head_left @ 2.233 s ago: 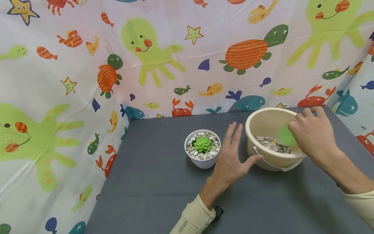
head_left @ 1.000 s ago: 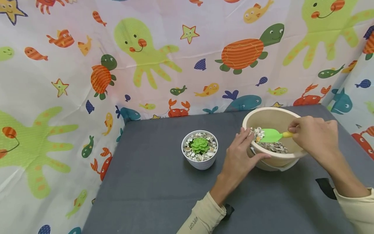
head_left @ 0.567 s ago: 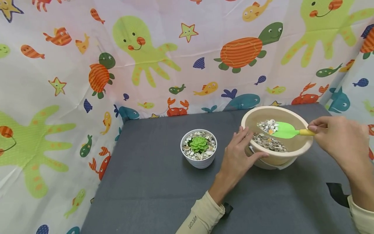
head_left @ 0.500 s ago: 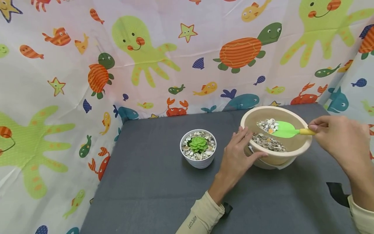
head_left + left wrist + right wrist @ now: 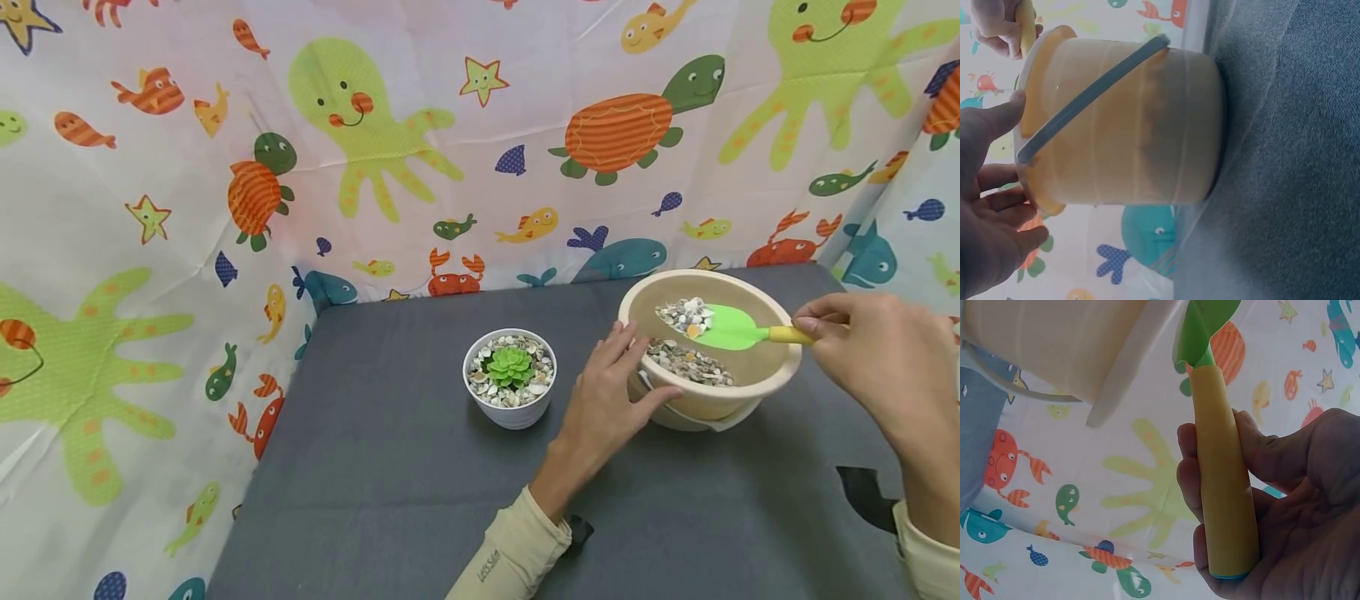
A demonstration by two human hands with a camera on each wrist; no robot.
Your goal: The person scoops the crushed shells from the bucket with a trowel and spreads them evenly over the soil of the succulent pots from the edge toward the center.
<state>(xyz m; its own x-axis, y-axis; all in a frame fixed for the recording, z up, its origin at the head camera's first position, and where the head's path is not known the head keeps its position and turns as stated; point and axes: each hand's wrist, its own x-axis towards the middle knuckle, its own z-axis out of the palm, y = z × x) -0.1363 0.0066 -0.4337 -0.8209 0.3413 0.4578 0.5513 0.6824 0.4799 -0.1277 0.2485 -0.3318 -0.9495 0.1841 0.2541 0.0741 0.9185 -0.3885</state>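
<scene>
My right hand (image 5: pixel 881 346) grips the yellow handle of a small green garden trowel (image 5: pixel 731 327), level above the cream bucket (image 5: pixel 708 407). White shell bits (image 5: pixel 681 315) lie heaped on the blade tip. More shell bits (image 5: pixel 686 365) cover the bucket's bottom. In the right wrist view, fingers and thumb wrap the trowel handle (image 5: pixel 1225 481). My left hand (image 5: pixel 603 404) touches the bucket's left rim with fairly straight fingers, thumb spread toward the front. The left wrist view has the thumb and fingertips at the bucket rim (image 5: pixel 1034 119).
Left of the bucket stands a white pot (image 5: pixel 516 415) with a green succulent (image 5: pixel 510 367) among shells. The bucket's grey-white handle (image 5: pixel 1094 94) hangs down. A grey cloth (image 5: pixel 390 467) covers the table, and a sea-animal print curtain (image 5: pixel 420 167) rises behind it.
My right hand has brought the trowel up out of the bucket with shells on it and drawn back rightward. My left hand has come onto the rim. Lately both are nearly still.
</scene>
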